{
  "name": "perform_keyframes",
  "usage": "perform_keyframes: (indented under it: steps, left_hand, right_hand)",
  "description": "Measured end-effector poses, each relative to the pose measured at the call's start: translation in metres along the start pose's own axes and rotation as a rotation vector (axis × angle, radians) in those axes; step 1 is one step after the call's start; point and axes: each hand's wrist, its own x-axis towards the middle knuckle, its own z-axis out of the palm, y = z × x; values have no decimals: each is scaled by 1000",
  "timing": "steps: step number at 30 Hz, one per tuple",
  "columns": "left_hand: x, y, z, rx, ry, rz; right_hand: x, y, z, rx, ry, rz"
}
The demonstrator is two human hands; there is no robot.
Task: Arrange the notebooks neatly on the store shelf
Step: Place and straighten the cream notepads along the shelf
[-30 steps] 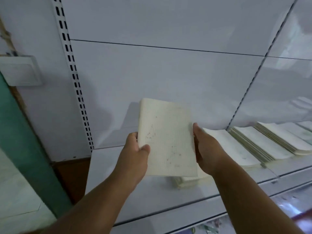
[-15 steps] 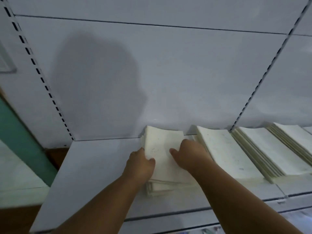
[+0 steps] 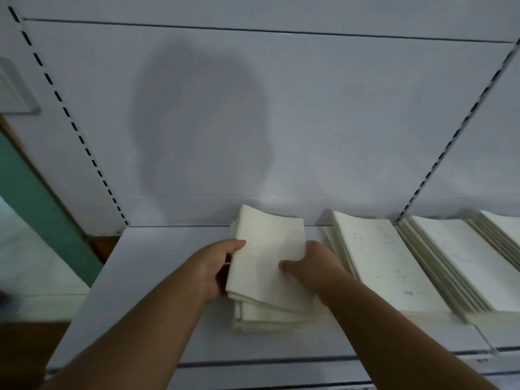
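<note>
Hands at near edge of shelf (image 3: 157,277): left hand (image 3: 215,267) grips left edge of top notebook (image 3: 267,257), thumb on cover, fingers curled under; right hand (image 3: 315,270) holds right edge, thumb pressing cover. Top notebook sits skewed on stack (image 3: 270,319), near corner overhanging, not yet squared. Risk: uneven push from one hand rotates it further or drags lower copies fwd off shelf lip. Farther right: next pile (image 3: 385,266) just beside, then more piles (image 3: 461,263) toward back panel (image 3: 309,122). Avoid bumping adj. pile w/ right wrist.
</note>
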Motion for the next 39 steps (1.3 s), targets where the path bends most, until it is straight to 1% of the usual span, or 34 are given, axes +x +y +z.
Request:
perform_keyframes:
  steps: [2,4,7,9,11,13,15,16,18,19,22,25,27,31,34,37,39]
  left_hand:
    - [1,1,-2,50,-27,17]
    - [6,0,-10,134,-7,82]
    - [4,0,-34,217,37,267]
    - [-4,1,-56,278,33,433]
    - [-16,5,-75,370,16,596]
    - [-25,14,-97,464,35,742]
    - [-28,23,-122,490,60,858]
    - [-27,26,-136,478,67,897]
    - [-26,25,-161,442,70,917]
    - [-26,23,-172,414,47,911]
    - [-35,21,-187,254,-90,903]
    - [-51,29,-188,196,-220,913]
    - [-61,36,-187,203,-251,911]
    - [-63,37,-188,231,-226,921]
    - [-67,39,-186,235,-145,927]
    - [-64,40,-182,223,-31,943]
    - [-63,43,-178,212,17,943]
  right_hand:
    - [-5,-3,7,131,-18,6]
    - [-9,-6,17,240,-33,6]
    - [-13,-20,32,359,-32,52]
    - [-17,-35,41,494,-89,49]
    - [-22,-55,48,649,-186,-41]
    - [-27,-74,55,759,-241,-196]
    - [-33,-92,65,796,-250,-352]
    - [-37,-101,72,777,-251,-411]
    - [-44,-115,87,706,-255,-477]
    - [-47,-120,93,688,-255,-488]
    - [-56,-135,105,708,-214,-554]
    - [-68,-148,109,855,-33,-518]
    - [-77,-157,110,899,76,-467]
    - [-87,-171,113,920,198,-316]
    - [-92,-175,109,910,256,-298]
    - [-92,-180,103,871,231,-284]
    - [-92,-183,99,911,163,-234]
